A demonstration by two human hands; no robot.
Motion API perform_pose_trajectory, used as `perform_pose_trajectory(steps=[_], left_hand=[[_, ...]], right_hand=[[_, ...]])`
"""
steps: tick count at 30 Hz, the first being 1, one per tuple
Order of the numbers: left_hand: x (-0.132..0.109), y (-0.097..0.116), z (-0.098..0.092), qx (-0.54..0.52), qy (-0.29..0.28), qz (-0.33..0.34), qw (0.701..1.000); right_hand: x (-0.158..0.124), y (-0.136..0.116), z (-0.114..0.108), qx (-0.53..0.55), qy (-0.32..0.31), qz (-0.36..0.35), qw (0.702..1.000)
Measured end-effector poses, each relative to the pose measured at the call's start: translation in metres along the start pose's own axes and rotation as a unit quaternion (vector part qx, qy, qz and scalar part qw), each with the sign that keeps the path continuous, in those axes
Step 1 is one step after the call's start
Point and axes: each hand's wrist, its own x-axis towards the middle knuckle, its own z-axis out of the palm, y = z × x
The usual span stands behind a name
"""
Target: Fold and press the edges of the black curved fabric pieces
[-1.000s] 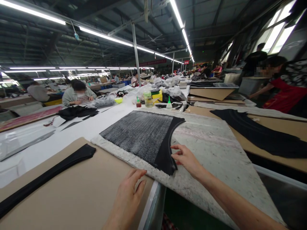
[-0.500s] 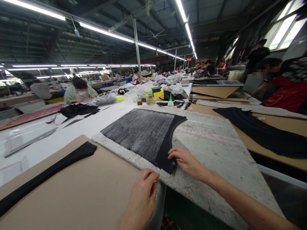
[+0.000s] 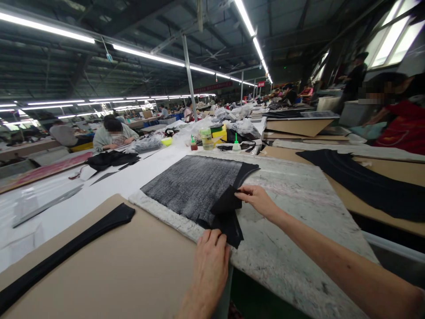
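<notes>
Here, right hand (image 3: 255, 198) pinching black fabric (image 3: 227, 217), left hand (image 3: 210, 266) pressing it, mottled board (image 3: 299, 235), factory hall (image 3: 212, 84)

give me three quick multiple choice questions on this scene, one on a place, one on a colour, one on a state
1. Where does the long black strip lie?
A on the grey panel
B on the tan cardboard sheet
C on the floor

2. What colour is the nozzle of the squeeze bottle?
A green
B red
C blue

3. What state is the black fabric piece at the right hand in?
A flat on the board
B rolled into a tight tube
C lifted and folded up

Answers:
1 B, it lies across the sheet, left of the speckled board.
2 A, the tip shows green above the white body.
3 C, the fingers raise it above the grey panel.
</notes>
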Motion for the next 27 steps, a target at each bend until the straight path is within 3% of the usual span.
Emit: perform_pose_trajectory(steps=[4, 7, 11, 15, 21, 27], left_hand=[[0.007, -0.002, 0.001, 0.007, 0.008, -0.005, 1.000], [0.012, -0.001, 0.002, 0.022, 0.020, 0.000, 1.000], [0.023, -0.003, 0.005, 0.075, 0.028, 0.009, 0.997], [0.035, -0.005, 0.007, 0.104, 0.027, -0.007, 0.994], [0.057, -0.002, 0.004, 0.111, 0.034, 0.012, 0.993], [0.091, 0.003, 0.011, 0.101, 0.029, 0.047, 0.993]], right_hand=[[0.033, 0.005, -0.032, 0.039, 0.086, 0.041, 0.995], [0.045, -0.003, -0.049, 0.059, 0.087, 0.048, 0.993], [0.055, -0.014, -0.055, 0.080, 0.070, 0.062, 0.992], [0.074, -0.015, -0.071, 0.090, 0.115, 0.099, 0.984], [0.113, -0.019, -0.143, 0.094, 0.265, 0.109, 0.953], [0.132, -0.033, -0.201, 0.087, 0.335, 0.083, 0.934]])
